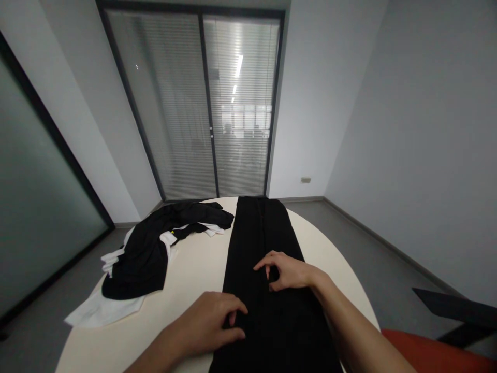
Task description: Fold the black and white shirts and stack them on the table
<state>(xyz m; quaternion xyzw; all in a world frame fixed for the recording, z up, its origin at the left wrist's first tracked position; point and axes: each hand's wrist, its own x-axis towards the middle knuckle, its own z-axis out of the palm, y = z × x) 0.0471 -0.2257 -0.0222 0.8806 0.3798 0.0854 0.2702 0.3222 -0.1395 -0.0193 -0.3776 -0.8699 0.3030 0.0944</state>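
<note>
A long black garment point(252, 228), possibly trousers, lies flat over the table from the near side to the far edge. A line like a seam or fold runs down its upper middle. At the garment's left edge is my left hand point(212, 318), thumb and fingers curved with a gap between them. My right hand point(289, 270) hovers over or rests on the middle of the cloth, its fingers bent and parted from the thumb. I see nothing held in either hand; whether the fingertips touch the fabric, I cannot tell.
On the left of the round cream table point(194, 269) is a loose heap of black clothes point(143, 254) with white clothes point(103, 308) under it. A red chair seat point(427, 352) with a black armrest point(458, 305) stands at lower right. Beyond the table is a glazed partition with blinds point(174, 114).
</note>
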